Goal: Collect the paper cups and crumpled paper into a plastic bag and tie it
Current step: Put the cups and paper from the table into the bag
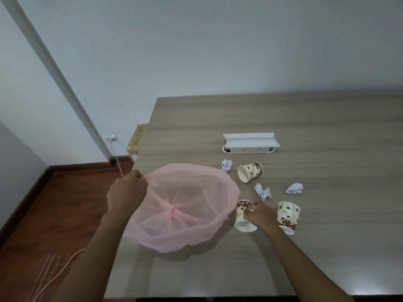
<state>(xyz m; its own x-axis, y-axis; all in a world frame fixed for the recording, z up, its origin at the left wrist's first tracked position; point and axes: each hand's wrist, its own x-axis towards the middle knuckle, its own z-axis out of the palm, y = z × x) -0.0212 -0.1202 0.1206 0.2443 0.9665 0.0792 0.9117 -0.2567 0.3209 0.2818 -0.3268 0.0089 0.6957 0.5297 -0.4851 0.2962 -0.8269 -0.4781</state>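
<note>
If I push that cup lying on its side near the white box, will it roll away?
Probably, a little. The tipped cup lies on its round side on the smooth table, so it likely rolls. Its mouth is wider than its base, so it should curve, not go straight. It looks like thin paper, probably light.

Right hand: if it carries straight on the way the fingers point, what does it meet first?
The right hand already touches the near cup; past it, probably the crumpled paper, though depth is unclear.

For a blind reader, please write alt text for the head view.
A left hand holds open a pink plastic bag while the right hand grips a brown-spotted paper cup; two more cups and three crumpled papers lie nearby.
</note>
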